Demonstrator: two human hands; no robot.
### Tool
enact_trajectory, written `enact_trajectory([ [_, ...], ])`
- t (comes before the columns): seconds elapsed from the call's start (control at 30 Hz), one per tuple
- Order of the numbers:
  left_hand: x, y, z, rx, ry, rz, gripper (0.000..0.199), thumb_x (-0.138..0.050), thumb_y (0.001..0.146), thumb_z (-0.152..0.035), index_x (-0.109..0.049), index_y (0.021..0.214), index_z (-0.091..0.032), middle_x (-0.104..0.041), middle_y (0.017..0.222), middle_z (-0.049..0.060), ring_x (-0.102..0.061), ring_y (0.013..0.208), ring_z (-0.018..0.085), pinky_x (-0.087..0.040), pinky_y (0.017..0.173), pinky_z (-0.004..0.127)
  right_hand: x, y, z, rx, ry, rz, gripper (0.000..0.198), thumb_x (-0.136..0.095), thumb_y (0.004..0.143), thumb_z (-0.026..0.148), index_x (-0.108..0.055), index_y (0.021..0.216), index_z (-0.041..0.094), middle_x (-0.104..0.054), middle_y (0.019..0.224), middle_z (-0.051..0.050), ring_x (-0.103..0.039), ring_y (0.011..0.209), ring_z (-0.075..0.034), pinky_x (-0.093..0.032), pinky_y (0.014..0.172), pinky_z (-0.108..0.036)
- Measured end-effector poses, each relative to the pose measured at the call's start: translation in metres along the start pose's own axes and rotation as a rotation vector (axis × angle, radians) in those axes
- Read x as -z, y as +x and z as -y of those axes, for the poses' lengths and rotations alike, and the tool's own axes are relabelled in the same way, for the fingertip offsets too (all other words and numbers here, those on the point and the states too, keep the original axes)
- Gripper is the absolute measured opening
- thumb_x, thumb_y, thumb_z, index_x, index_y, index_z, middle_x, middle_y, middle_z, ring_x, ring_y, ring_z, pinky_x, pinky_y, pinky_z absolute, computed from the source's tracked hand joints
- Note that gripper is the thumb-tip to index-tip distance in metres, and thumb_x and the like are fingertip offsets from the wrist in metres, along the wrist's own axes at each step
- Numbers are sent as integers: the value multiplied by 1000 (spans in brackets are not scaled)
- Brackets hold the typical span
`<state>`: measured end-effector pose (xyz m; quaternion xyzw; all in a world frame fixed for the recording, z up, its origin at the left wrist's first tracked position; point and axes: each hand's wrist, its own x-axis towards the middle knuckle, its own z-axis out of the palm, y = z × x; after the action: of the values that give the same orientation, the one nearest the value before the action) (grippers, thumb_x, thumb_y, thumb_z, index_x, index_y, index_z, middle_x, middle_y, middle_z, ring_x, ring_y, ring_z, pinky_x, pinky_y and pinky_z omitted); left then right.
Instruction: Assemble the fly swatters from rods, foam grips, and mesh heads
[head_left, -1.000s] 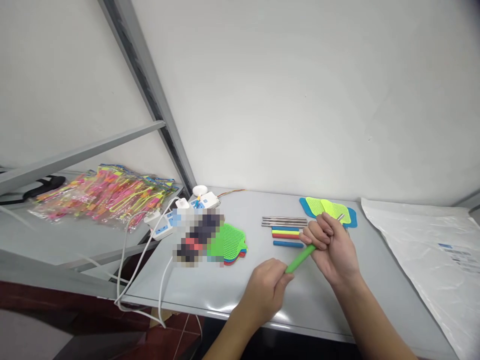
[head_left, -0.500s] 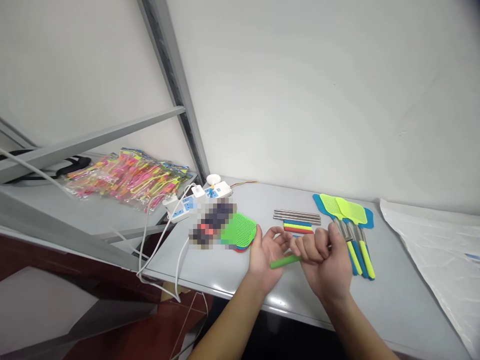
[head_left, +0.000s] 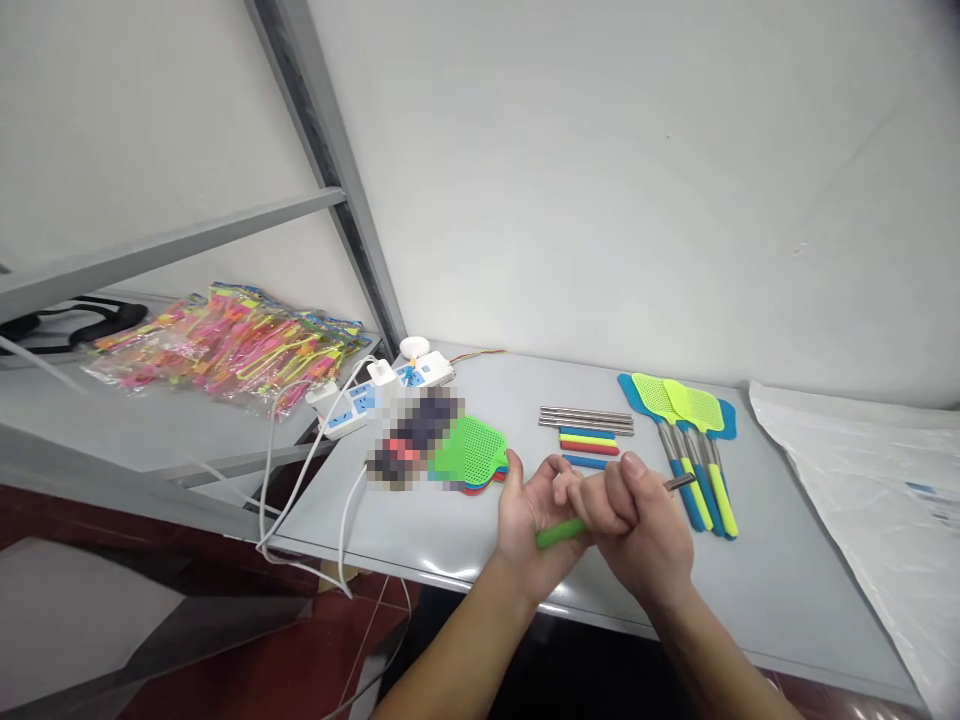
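Observation:
My right hand (head_left: 637, 525) is closed around a fly swatter handle with a green grip (head_left: 561, 533). A metal rod (head_left: 681, 482) sticks out on the other side of that fist. My left hand (head_left: 536, 515) is palm up with its thumb apart, and the grip's end touches its palm. Its fingertips curl against my right hand. Beyond the hands lie several metal rods (head_left: 585, 420) and loose grips in blue, yellow and red (head_left: 589, 448). A green swatter head (head_left: 480, 452) tops a stack beside my left thumb.
Several whole fly swatters (head_left: 701, 450) in yellow and blue lie at right, near a white plastic sheet (head_left: 847, 480). At left are a power strip (head_left: 360, 400) with white cables, a blurred-out object (head_left: 416, 440), a metal shelf post (head_left: 330, 150) and bagged colourful items (head_left: 232, 350).
My right hand has moved slightly left and closer to my left hand, pushing the green grip against the left palm. More of the metal rod shows behind the fist. The view has shifted slightly.

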<state>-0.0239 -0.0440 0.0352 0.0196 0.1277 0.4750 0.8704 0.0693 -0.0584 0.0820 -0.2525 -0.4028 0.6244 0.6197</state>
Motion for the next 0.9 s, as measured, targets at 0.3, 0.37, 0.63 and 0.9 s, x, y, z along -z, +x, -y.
enact_trajectory([
  [0.3, 1, -6, 1, 57, -175, 63, 48, -37, 94, -58, -53, 79, -15, -38, 52, -7, -52, 58, 12, -46, 67, 31, 0, -2, 0, -20, 60, 54, 46, -40, 96, 33, -33, 52, 21, -30, 45, 5, -27, 46, -11, -44, 63, -35],
  [0.37, 1, -5, 0, 47, -155, 74, 48, -39, 93, -58, -53, 79, -15, -39, 54, -7, -52, 58, 12, -46, 66, 30, 2, -3, 0, -17, 66, 57, 45, -39, 96, 33, -33, 53, 21, -31, 45, 4, -27, 46, -11, -44, 60, -33],
  [0.63, 8, -4, -4, 71, 328, 39, 49, -46, 87, -64, -49, 71, -18, -45, 60, -3, -43, 53, 11, -33, 52, 24, -1, 15, -6, -90, -53, 42, 48, -42, 95, 41, -32, 52, 22, -39, 46, 2, -39, 44, -12, -40, 42, -25],
  [0.9, -2, -33, -48, -126, 1082, 96, 50, -34, 95, -55, -53, 72, -16, -53, 65, 1, -44, 57, 11, -35, 61, 27, -19, 37, -23, -383, -426, -51, 48, -36, 89, 64, -41, 65, 23, -39, 49, 7, -44, 24, -14, -28, 21, -25],
])
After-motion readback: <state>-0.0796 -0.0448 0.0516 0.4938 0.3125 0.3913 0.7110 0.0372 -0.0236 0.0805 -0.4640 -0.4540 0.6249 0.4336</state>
